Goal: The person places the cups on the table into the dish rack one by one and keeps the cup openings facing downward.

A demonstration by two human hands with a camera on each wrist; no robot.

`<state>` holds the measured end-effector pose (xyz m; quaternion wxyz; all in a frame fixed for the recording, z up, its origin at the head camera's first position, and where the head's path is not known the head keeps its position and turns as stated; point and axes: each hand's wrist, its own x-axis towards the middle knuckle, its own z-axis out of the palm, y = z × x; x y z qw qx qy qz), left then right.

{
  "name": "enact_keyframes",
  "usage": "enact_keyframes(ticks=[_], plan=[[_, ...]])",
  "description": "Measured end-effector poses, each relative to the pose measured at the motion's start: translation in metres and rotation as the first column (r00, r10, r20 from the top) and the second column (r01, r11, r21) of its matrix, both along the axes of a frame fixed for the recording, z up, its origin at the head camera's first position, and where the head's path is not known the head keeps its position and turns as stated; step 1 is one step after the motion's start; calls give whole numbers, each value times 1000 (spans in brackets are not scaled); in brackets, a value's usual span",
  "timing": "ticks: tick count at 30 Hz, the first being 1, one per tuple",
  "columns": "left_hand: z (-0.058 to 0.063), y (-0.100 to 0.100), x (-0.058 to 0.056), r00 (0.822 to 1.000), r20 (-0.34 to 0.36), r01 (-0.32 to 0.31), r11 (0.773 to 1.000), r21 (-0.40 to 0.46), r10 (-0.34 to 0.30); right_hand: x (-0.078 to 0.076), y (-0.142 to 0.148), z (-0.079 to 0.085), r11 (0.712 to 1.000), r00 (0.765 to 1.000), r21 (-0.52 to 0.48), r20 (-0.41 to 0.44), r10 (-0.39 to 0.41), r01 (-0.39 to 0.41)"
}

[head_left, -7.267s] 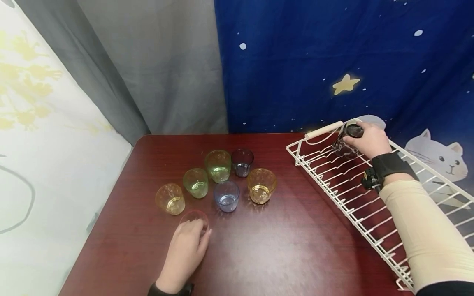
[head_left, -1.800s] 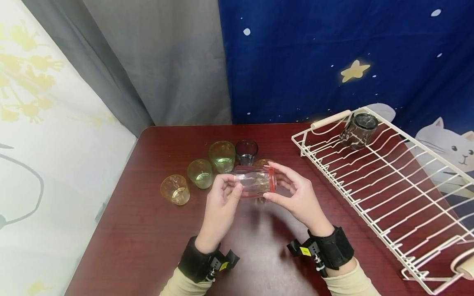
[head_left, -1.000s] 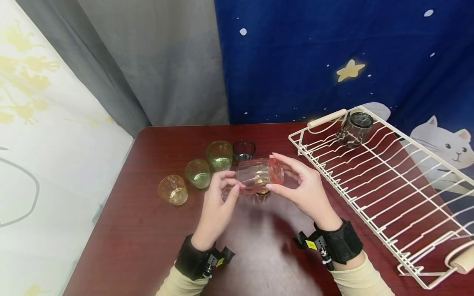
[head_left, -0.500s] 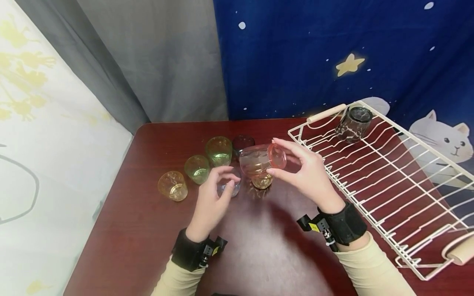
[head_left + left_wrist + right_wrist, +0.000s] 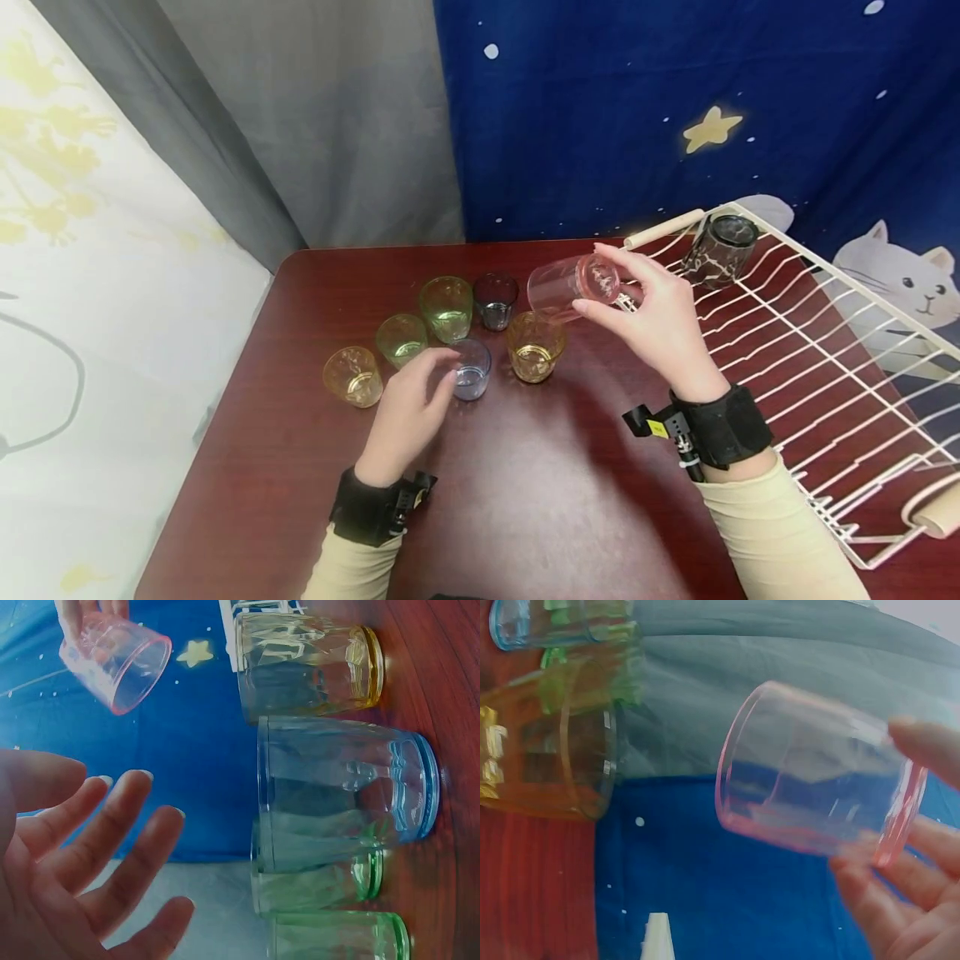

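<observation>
My right hand (image 5: 660, 317) grips a clear pink glass (image 5: 555, 287) by its base, thumb on one side and fingers on the other. Raised over the table, the glass lies nearly sideways with its mouth towards the left, as the right wrist view also shows. Below it stands an upright amber glass (image 5: 535, 354). My left hand (image 5: 408, 408) holds nothing; its fingers are loosely bent beside the upright blue glass (image 5: 471, 379), overlapping its edge in the head view. In the left wrist view these fingers (image 5: 127, 877) are spread apart.
Two green glasses (image 5: 447, 312), a pale yellow glass (image 5: 352, 379) and a dark purple glass (image 5: 495, 304) stand upright on the red-brown table (image 5: 525, 500). At right is a white wire rack (image 5: 825, 269) with wooden handles; a smoky black glass (image 5: 716, 258) sits base-up at its far end.
The black glass was released in the rack. The pink glass was lifted from the table and turned in both hands; the left hand let go and drew back left, while the right carried it rightward.
</observation>
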<state>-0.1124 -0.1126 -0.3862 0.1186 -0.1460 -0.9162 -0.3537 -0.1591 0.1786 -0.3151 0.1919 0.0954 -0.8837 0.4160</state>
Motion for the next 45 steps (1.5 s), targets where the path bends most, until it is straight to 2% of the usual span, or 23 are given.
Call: enact_keyframes(ticks=[3,8,15,23,27,33,40,45], plan=[[-3,-6,-1,999,18,-31,999,-18,31,-3,5,10,999,997,-13,51,-51,52],[-7,-18,-3,997,-30,-75,995,-67,74,-9,19,23,990,984,4,105,-141,141],[-12,-37,-5,990,-106,-109,987,-118,97,-19,51,26,958,944,40,160,-288,285],[-19,-60,-8,984,-85,-168,980,-107,159,-32,78,31,923,906,99,181,-384,371],[-24,-70,-10,975,-94,-209,973,-94,200,-38,92,34,914,881,71,246,-405,400],[-30,-75,-12,971,-82,-233,967,-99,226,-40,113,37,891,822,54,363,-438,451],[-32,-75,-14,963,-128,-254,957,-140,237,-41,136,36,873,781,67,416,-465,484],[-30,-74,-14,963,-85,-266,952,-152,256,-40,152,34,859,750,85,449,-485,505]])
